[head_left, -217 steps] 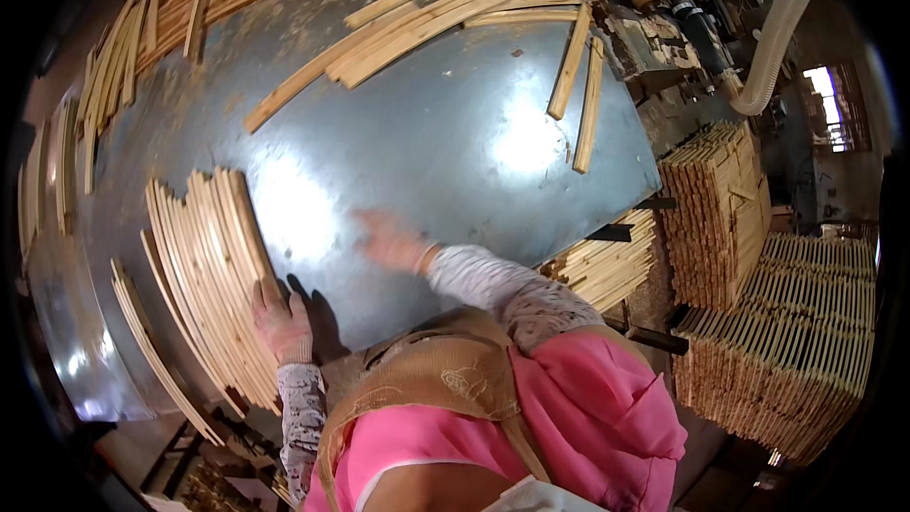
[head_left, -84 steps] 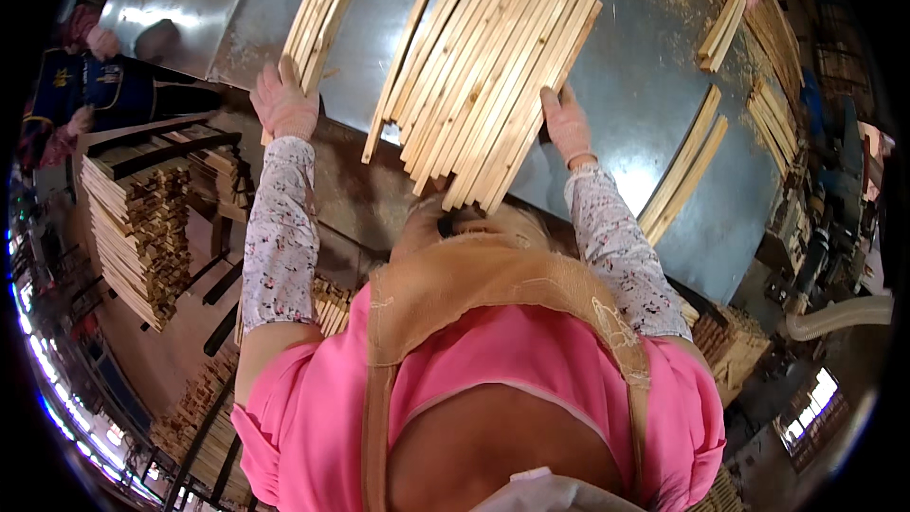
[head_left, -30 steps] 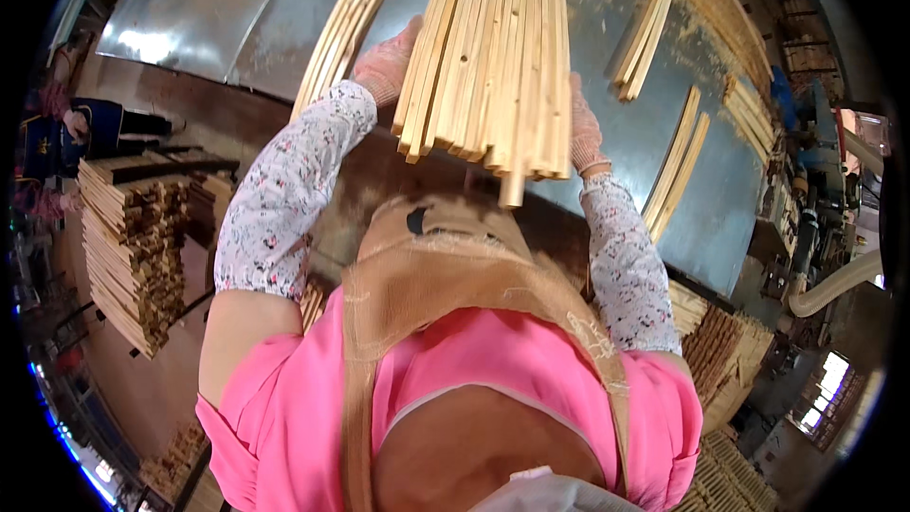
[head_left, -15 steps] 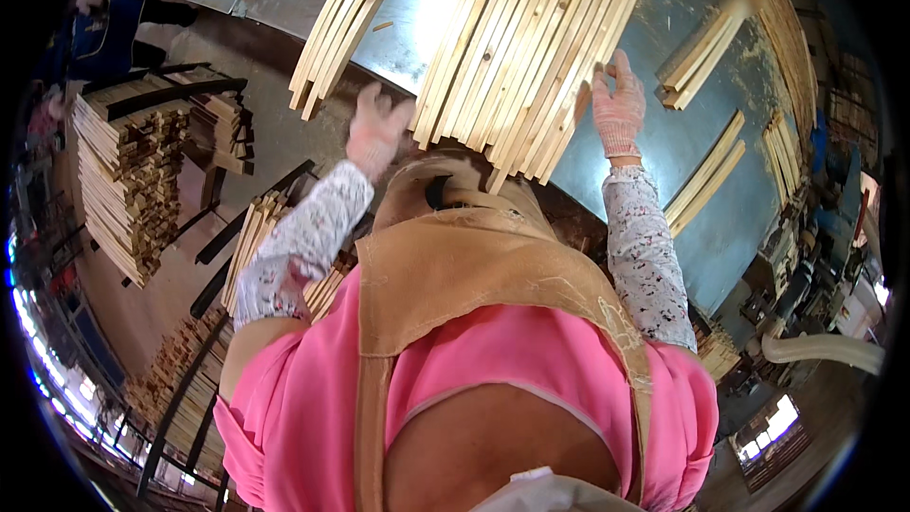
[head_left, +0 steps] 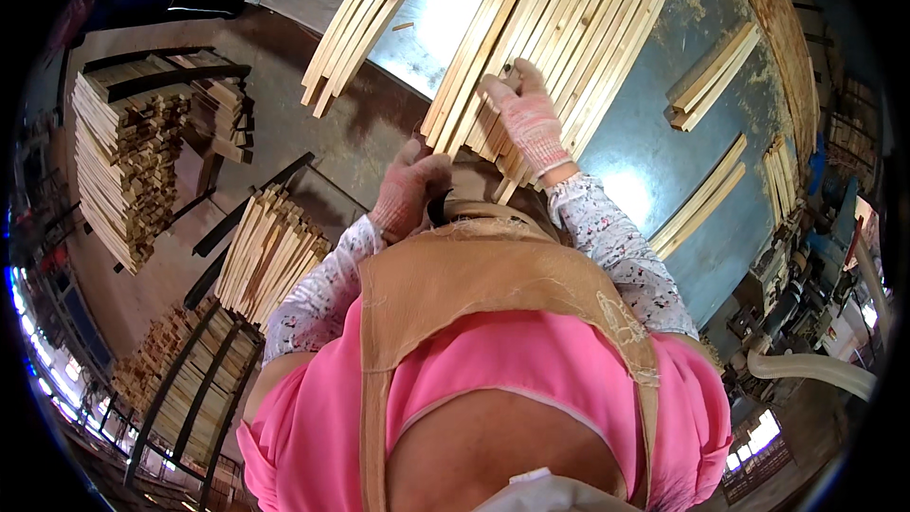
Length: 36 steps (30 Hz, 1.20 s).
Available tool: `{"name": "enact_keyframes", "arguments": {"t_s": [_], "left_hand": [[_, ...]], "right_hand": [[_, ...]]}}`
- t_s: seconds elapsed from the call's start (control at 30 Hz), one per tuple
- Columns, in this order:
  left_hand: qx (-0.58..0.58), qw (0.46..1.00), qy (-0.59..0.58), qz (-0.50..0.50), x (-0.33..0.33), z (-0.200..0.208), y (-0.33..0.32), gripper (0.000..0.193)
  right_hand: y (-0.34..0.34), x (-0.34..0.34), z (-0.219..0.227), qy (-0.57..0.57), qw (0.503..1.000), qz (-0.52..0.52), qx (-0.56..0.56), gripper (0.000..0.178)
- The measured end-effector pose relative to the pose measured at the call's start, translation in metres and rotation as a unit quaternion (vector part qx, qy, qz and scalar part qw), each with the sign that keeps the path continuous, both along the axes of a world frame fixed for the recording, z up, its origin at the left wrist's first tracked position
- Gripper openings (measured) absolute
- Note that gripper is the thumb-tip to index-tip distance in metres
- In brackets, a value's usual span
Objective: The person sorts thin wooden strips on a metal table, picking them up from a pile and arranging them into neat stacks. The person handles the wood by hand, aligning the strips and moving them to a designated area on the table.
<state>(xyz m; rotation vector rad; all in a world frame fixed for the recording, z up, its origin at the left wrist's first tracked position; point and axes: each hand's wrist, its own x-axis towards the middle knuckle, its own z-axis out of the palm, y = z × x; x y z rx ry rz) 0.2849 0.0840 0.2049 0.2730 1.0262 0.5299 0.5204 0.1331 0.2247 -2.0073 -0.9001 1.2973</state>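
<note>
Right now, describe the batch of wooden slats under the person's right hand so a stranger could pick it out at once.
Start at the grey metal table. The wide batch of pale wooden slats lies side by side at its near edge, ends overhanging above the apron. The gloved right hand rests on it and the left hand is at its near ends; the narrower slat bundle to its left is untouched.

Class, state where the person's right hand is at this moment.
In the head view, the right hand lies flat on the near end of the big bundle of wooden slats on the metal table, right of the left hand.

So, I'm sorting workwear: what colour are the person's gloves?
Pink knit, in the head view: left hand, right hand.
</note>
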Motion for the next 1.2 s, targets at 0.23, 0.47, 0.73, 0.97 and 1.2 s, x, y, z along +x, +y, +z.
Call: {"name": "enact_keyframes", "arguments": {"t_s": [0.23, 0.47, 0.73, 0.97, 1.2], "left_hand": [[0.106, 0.988, 0.008, -0.108, -0.017, 0.065, 0.018, 0.046], [0.129, 0.980, 0.024, -0.150, -0.044, 0.033, 0.068, 0.051], [0.413, 0.592, 0.595, -0.354, -0.072, -0.053, 0.110, 0.044], [0.392, 0.557, 0.665, -0.307, -0.083, -0.027, 0.097, 0.044], [0.384, 0.559, 0.673, -0.296, -0.095, -0.010, 0.107, 0.041]], "right_hand": [[-0.002, -0.031, -0.006, 0.005, 0.997, -0.020, 0.071, 0.061], [-0.013, 0.005, 0.033, 0.370, 0.910, -0.134, 0.133, 0.056], [-0.026, 0.031, 0.047, 0.364, 0.906, -0.165, 0.138, 0.073], [-0.049, 0.102, 0.050, 0.016, 1.000, -0.016, -0.019, 0.058], [0.089, 0.158, 0.110, -0.455, 0.674, 0.562, 0.153, 0.019]]}}
